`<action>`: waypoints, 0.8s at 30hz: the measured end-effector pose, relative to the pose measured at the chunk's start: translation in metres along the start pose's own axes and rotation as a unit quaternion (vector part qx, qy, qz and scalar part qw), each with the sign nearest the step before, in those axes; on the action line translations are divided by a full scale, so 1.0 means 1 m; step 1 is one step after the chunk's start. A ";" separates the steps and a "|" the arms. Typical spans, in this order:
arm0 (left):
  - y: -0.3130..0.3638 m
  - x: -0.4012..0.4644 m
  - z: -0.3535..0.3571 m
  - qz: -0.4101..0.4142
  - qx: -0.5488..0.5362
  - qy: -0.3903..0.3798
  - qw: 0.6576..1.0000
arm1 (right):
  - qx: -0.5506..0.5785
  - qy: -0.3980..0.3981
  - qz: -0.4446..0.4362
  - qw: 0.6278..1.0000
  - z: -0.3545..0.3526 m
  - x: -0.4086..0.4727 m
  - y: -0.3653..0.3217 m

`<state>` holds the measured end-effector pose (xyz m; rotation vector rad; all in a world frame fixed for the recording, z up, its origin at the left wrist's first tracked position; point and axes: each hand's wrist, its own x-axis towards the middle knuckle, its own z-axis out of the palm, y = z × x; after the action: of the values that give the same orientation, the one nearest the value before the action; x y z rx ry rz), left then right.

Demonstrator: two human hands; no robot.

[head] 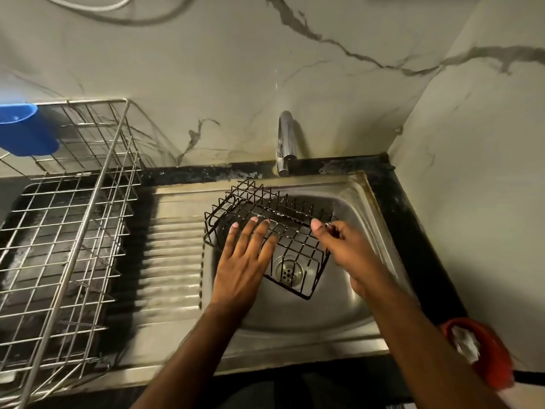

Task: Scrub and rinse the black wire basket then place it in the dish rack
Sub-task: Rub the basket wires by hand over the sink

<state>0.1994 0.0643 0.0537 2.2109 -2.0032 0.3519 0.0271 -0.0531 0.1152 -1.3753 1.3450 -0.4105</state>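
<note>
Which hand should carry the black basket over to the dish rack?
Probably left. The left hand rests flat on the black wire basket, nearer the dish rack; the right hand grips its far edge.

left hand (246, 255) flat, fingers straight, right hand (345, 246) pinching

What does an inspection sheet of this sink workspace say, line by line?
Surface: steel sink with ribbed drainboard; drain uncovered.
Job's things: black wire basket tilted over the sink bowl; dish rack at left on the counter.
Clutter: blue cup hangs on the dish rack; red holder at right with something white inside.
Grippers: left hand lies flat on the black wire basket; right hand pinches its rim.
Cables: white hose on the wall.
Surroundings: faucet, no water stream seen; marbled wall.
</note>
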 end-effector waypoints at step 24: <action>-0.001 0.000 0.024 -0.044 -0.093 -0.035 0.994 | 0.130 -0.024 -0.025 0.991 0.005 0.031 -0.016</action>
<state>0.2020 0.0584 0.0308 2.2135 -1.8787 0.0733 0.0481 -0.0821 0.1139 -1.1958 1.1738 -0.5618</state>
